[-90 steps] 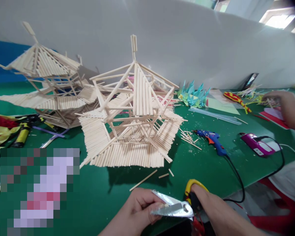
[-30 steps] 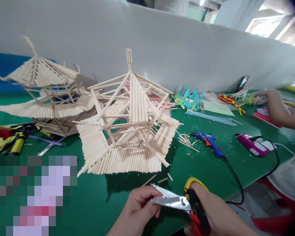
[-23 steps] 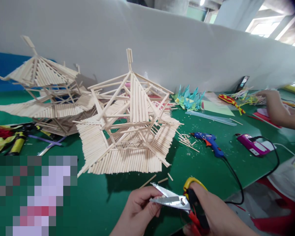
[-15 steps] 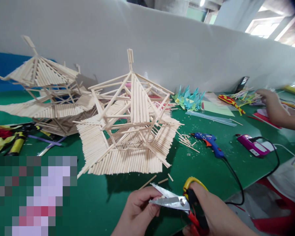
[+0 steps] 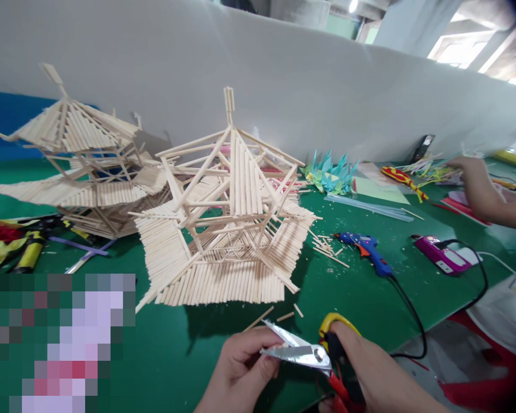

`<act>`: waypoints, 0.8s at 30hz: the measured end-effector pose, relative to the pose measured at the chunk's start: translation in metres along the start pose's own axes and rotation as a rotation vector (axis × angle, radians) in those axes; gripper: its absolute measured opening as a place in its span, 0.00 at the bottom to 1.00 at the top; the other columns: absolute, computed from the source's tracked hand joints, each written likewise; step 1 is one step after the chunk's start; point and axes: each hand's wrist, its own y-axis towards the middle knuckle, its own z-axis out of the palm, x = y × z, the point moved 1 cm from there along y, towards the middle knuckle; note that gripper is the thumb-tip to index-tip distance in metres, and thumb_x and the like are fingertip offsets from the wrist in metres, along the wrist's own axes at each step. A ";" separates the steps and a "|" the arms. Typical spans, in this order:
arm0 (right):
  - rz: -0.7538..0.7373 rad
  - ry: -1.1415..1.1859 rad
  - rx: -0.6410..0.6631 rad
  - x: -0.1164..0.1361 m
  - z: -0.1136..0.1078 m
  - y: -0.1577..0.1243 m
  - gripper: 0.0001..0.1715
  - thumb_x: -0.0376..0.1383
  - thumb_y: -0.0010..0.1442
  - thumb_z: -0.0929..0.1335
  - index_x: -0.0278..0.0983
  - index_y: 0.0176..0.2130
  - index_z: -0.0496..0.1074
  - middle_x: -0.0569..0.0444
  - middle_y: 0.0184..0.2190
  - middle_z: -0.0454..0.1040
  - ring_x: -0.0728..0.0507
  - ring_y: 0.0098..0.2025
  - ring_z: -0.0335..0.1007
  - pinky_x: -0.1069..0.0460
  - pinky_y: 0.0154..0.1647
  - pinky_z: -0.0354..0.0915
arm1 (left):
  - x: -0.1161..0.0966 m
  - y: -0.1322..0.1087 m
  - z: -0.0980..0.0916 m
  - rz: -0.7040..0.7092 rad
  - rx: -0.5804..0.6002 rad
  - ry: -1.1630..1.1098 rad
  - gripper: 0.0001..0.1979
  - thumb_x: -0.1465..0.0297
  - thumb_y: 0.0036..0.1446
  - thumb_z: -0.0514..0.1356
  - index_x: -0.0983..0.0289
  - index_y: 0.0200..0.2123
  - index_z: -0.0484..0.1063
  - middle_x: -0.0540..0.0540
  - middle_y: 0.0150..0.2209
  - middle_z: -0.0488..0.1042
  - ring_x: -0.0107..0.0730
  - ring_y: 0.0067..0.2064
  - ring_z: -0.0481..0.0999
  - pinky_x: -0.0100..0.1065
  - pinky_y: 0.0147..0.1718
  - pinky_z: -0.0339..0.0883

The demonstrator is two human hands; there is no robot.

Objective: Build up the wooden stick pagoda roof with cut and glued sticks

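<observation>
At the bottom middle, my left hand (image 5: pixel 245 367) pinches a thin wooden stick, mostly hidden by the fingers; only a pale tip seems to show between the blades. My right hand (image 5: pixel 370 367) is wrapped round the handles of a pair of scissors (image 5: pixel 303 354) with yellow, red and black grips. Their blades are parted and point left, reaching my left fingertips. Beyond my hands stands a pagoda-like model of wooden sticks (image 5: pixel 223 281), its upper roof partly covered. Loose stick pieces (image 5: pixel 286 316) lie between the model and the scissors.
Another stick pagoda (image 5: pixel 90 135) stands at left. A blue glue gun (image 5: pixel 367 249), stick offcuts (image 5: pixel 327 246), clear glue sticks (image 5: pixel 370 207), a purple power strip (image 5: pixel 441 254) and blue-green folded paper (image 5: pixel 331 175) lie on the green table (image 5: pixel 163 355). Another person's arm (image 5: pixel 485 189) reaches in at right.
The scissors and my right hand have shifted very slightly left. My left hand keeps its pinch, and the models stay in place.
</observation>
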 end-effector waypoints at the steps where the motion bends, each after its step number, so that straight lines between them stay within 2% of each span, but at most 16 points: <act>1: 0.007 -0.006 -0.002 0.001 0.000 -0.001 0.20 0.32 0.36 0.67 0.39 0.31 0.55 0.55 0.28 0.70 0.48 0.26 0.64 0.55 0.24 0.55 | 0.000 0.000 0.000 0.005 0.008 -0.001 0.06 0.65 0.49 0.58 0.57 0.29 0.75 0.47 0.20 0.67 0.23 0.23 0.62 0.24 0.23 0.56; 8: 0.025 -0.058 -0.038 -0.004 0.005 -0.001 0.19 0.36 0.38 0.69 0.40 0.32 0.59 0.53 0.29 0.72 0.44 0.28 0.68 0.54 0.25 0.57 | 0.003 -0.007 -0.005 -0.030 -0.017 0.094 0.08 0.64 0.50 0.58 0.59 0.29 0.75 0.48 0.18 0.66 0.24 0.22 0.61 0.25 0.23 0.55; 12: 0.051 -0.099 -0.080 -0.016 0.024 0.004 0.21 0.37 0.37 0.69 0.41 0.34 0.61 0.53 0.30 0.73 0.41 0.31 0.70 0.52 0.27 0.58 | 0.008 -0.006 -0.006 0.044 0.026 0.112 0.07 0.66 0.51 0.56 0.59 0.31 0.74 0.49 0.21 0.68 0.24 0.22 0.61 0.24 0.22 0.55; 15: 0.078 -0.120 -0.113 -0.020 0.032 0.005 0.19 0.35 0.40 0.67 0.40 0.35 0.62 0.52 0.31 0.73 0.40 0.32 0.70 0.53 0.28 0.58 | 0.010 -0.003 -0.007 0.098 0.067 0.132 0.07 0.68 0.52 0.55 0.60 0.30 0.74 0.49 0.21 0.68 0.23 0.21 0.60 0.23 0.20 0.53; 19: 0.085 -0.102 -0.071 -0.016 0.024 0.002 0.13 0.34 0.44 0.64 0.39 0.34 0.60 0.53 0.29 0.73 0.42 0.30 0.70 0.54 0.26 0.58 | 0.007 0.000 -0.006 0.075 0.092 0.158 0.09 0.68 0.53 0.54 0.61 0.27 0.73 0.48 0.19 0.65 0.22 0.21 0.57 0.23 0.20 0.52; 24: 0.028 -0.097 0.031 -0.009 0.010 0.001 0.13 0.33 0.42 0.65 0.38 0.31 0.58 0.53 0.26 0.73 0.44 0.26 0.69 0.55 0.23 0.57 | 0.000 0.000 -0.007 0.017 0.092 0.163 0.10 0.67 0.53 0.55 0.63 0.24 0.72 0.48 0.19 0.64 0.23 0.21 0.57 0.24 0.21 0.53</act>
